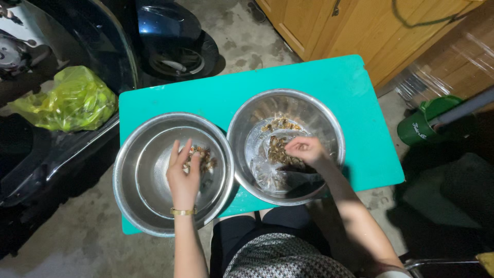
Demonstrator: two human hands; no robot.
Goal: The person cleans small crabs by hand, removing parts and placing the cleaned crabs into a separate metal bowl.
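Seen from above, a person sits at a turquoise table [350,103] holding two steel bowls side by side, their rims touching. The left hand [183,175] reaches into the left bowl [135,154], fingers straight and slightly apart, fingertips resting on a small heap of brown bits [205,158] lying in a perforated strainer [159,175]. The right hand [307,150] dips into the right bowl [324,118], fingers bunched together, pinching at brown pieces [278,146] that sit in shallow water just under the fingertips. A yellow-green plastic bag [72,100] lies well beyond the left hand.
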